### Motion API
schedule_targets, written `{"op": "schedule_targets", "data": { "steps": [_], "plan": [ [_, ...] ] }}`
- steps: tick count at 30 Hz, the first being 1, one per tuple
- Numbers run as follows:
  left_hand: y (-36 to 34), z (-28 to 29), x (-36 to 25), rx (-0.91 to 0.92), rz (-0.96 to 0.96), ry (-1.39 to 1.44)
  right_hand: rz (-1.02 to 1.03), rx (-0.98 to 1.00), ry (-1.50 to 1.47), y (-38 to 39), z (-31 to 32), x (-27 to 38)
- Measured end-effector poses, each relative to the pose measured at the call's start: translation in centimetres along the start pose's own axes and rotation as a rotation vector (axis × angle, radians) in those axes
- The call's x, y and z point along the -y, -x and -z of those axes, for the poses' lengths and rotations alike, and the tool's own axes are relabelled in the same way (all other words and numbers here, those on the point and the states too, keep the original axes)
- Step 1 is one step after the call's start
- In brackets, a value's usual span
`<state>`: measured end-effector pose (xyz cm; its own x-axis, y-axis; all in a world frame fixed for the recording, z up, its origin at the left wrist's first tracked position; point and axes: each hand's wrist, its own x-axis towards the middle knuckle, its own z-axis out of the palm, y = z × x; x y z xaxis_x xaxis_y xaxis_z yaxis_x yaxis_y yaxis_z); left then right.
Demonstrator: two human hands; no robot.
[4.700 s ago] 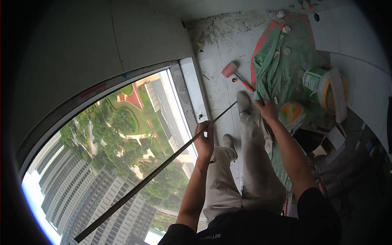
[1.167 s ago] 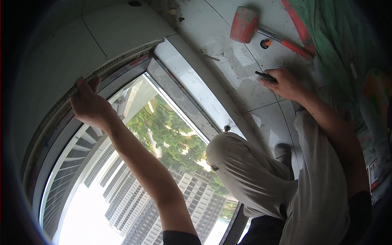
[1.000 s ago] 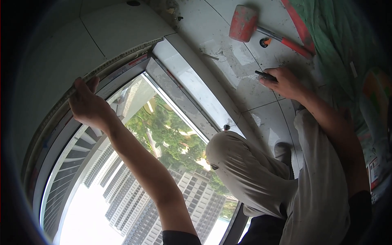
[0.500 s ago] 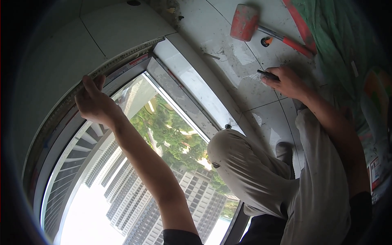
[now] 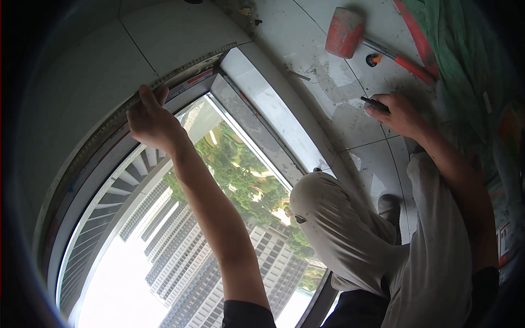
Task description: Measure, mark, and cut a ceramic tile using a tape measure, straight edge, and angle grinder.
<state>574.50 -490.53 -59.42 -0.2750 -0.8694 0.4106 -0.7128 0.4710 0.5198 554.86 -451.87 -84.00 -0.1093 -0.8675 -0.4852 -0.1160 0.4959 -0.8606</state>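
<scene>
Long strip, possibly a ruler: pinched between left hand [image 5: 156, 123]'s thumb and fingers, laid along the strip [image 5: 202, 58]-lined wall edge beside the window frame [image 5: 188, 95]. Dark pen-like tool [image 5: 376, 104]: gripped in curled right hand [image 5: 402, 115], over tiled floor [image 5: 361, 131]. Step: strip apparently being positioned; steadiness called for.
</scene>
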Motion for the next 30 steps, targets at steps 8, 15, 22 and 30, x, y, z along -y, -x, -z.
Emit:
{"op": "schedule_targets", "data": {
  "steps": [8,15,22,30],
  "plan": [
    [-0.4,0.4,0.5,0.009,-0.048,-0.024,-0.029,0.021,-0.016,-0.3,-0.1,0.4],
    [-0.6,0.3,1.1,0.012,-0.092,-0.070,-0.051,0.050,0.021,-0.5,0.2,0.2],
    [-0.4,0.2,0.9,0.029,-0.105,-0.055,-0.017,0.016,0.003,-0.4,0.3,0.1],
    [-0.3,-0.1,0.6,0.027,-0.108,-0.109,-0.043,0.027,0.006,-0.7,0.1,0.2]
  ]
}}
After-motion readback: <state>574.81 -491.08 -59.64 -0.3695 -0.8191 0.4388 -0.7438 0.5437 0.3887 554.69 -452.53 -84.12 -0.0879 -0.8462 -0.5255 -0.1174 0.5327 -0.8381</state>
